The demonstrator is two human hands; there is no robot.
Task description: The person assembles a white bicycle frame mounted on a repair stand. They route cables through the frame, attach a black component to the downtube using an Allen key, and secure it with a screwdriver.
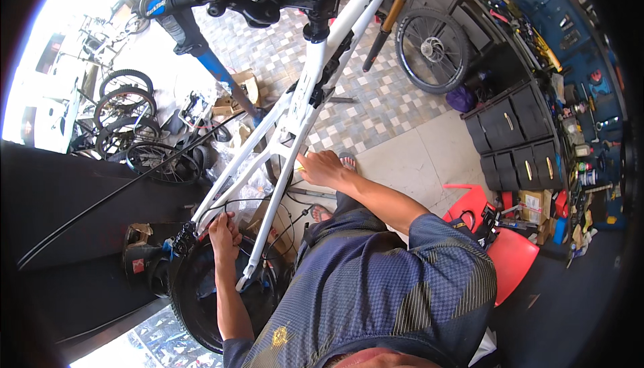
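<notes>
A white bicycle frame [316, 66] hangs in a black and blue repair stand [213, 66], its rear end toward me. Close to the rear derailleur [184, 239], my left hand [225, 237] is closed, fingers curled around a thin black cable [236, 200] by the rear stays. My right hand [323, 169] is beside the lower part of the frame, its fingers bent together at the tube. A bit of yellow shows at those fingertips, but what they grip is too small to make out. More black cables loop below the stays.
A bicycle wheel [433, 50] leans against black drawers [513, 123] at the right. Tools hang on a blue wall board [570, 12]. Red plastic seats [513, 260] stand behind my right arm. Several bikes [131, 110] are at the left; a black tyre [194, 301] lies under my left forearm.
</notes>
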